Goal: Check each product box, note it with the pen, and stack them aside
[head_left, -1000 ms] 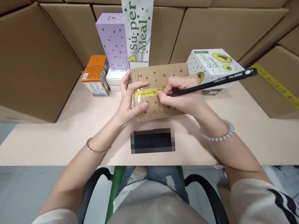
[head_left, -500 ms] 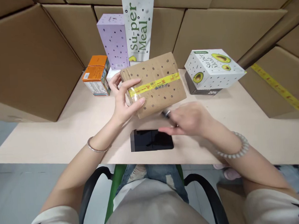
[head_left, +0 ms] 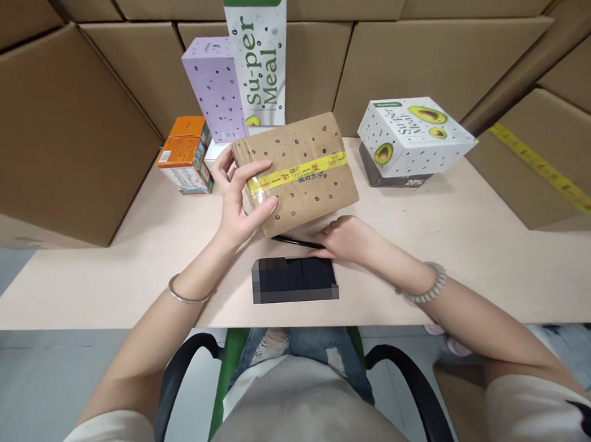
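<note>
My left hand (head_left: 239, 201) grips the left end of a brown dotted box (head_left: 300, 171) sealed with a strip of yellow tape (head_left: 297, 173), holding it tilted above the table. A black pen (head_left: 297, 241) lies on the table under the box. My right hand (head_left: 349, 239) rests low on the table at the pen's right end, fingers curled on it. A black phone (head_left: 295, 278) lies flat just in front of that hand.
On the beige table (head_left: 477, 250) stand a tall white "Su-per Meal" box (head_left: 259, 50), a purple dotted box (head_left: 213, 86), an orange carton (head_left: 184, 154) and a white avocado-print box (head_left: 413, 137). Large cardboard cartons (head_left: 44, 123) wall in the back and sides.
The right hand stopped writing on the tape and brought the pen down to the table by the phone. The left hand lifted and tilted the brown box.
</note>
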Action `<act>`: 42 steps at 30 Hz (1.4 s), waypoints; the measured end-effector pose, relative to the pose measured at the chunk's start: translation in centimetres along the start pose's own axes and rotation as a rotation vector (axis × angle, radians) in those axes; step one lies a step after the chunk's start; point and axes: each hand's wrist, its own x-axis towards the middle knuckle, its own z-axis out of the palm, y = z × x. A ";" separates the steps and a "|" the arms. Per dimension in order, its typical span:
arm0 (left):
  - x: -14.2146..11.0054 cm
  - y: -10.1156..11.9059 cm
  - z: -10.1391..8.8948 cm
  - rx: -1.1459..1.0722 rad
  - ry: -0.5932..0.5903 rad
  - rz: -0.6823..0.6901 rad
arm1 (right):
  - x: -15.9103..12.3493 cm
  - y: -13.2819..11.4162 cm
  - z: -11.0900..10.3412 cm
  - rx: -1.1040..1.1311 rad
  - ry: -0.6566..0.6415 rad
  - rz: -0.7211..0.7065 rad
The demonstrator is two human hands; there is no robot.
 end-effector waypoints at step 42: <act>-0.1 0.1 0.0 0.054 -0.064 0.061 | -4.5 -0.8 -4.4 0.631 1.103 0.176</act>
